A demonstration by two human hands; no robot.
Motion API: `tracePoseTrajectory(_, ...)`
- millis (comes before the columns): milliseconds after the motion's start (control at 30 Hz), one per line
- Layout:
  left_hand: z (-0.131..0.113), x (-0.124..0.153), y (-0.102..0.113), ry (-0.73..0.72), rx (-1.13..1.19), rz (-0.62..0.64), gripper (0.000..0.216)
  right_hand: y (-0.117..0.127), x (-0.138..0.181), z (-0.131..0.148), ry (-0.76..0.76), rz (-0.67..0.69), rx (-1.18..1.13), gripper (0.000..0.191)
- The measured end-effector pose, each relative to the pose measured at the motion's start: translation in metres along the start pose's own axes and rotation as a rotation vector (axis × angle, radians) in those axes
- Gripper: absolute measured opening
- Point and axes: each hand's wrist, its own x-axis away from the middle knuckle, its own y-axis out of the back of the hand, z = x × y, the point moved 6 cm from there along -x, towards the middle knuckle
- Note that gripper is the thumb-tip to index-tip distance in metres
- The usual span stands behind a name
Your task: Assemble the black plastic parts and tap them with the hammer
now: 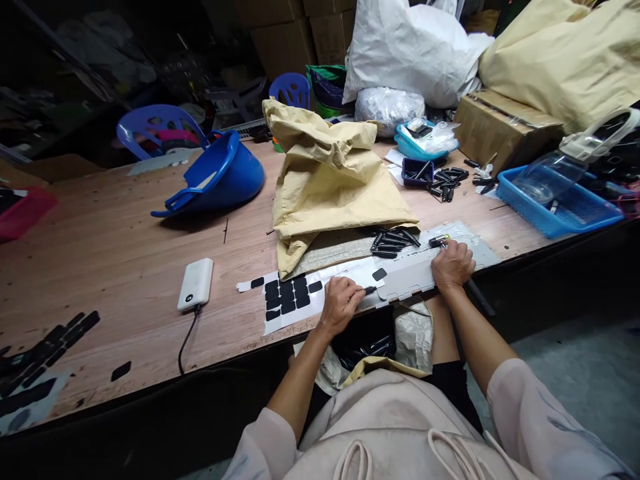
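Note:
My left hand (341,303) is closed in a pinch on a small black piece (370,290) at the near edge of the wooden table (125,267). It rests beside a white sheet of black pads (287,297). My right hand (453,265) is closed on a small black cylinder with a yellow-green tip (439,241), resting on a grey flat panel (425,267). A single black pad (379,274) lies on the sheet between my hands. A pile of black cylinders (393,241) lies just beyond.
A tan sack (325,180) sits behind my hands, a tipped blue basin (220,177) to its left. A white power bank (196,283) with a cable lies at left. Blue trays (555,200), a cardboard box (505,127) and sacks crowd the right. A bag (380,347) of black parts sits on my lap.

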Motion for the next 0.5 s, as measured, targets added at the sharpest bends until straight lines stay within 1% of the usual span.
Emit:
tracePoseTrajectory(67,-0.016,0.025,-0.007,-0.075,0.004,0.035,0.028,0.001,0.0,0.0,-0.001,-0.001,-0.004,0.035)
tracePoseTrajectory(133,-0.029,0.046,-0.014,-0.119,-0.004,0.097,0.026,0.001,0.001,0.0,-0.003,0.004,-0.006,0.035)
tracePoseTrajectory(200,-0.035,0.054,-0.018,-0.127,-0.014,0.136,0.025,0.002,0.001,0.0,-0.002,0.006,-0.008,0.036)
tracePoseTrajectory(233,-0.035,0.051,-0.018,-0.114,-0.019,0.133,0.026,0.002,0.001,0.0,0.0,0.004,-0.011,0.036)
tracePoseTrajectory(267,-0.034,0.042,-0.016,-0.092,-0.024,0.119,0.027,0.002,0.001,0.0,0.003,0.001,-0.013,0.036)
tracePoseTrajectory(333,-0.026,0.012,-0.011,-0.026,-0.041,0.071,0.027,0.002,0.002,0.001,0.008,-0.004,-0.018,0.036)
tracePoseTrajectory(400,-0.015,-0.032,-0.007,0.046,-0.065,0.033,0.03,0.001,0.002,0.001,0.011,-0.004,-0.021,0.036)
tracePoseTrajectory(500,0.001,-0.104,-0.006,0.111,-0.113,0.002,0.037,0.001,0.002,0.001,0.007,0.002,-0.022,0.035)
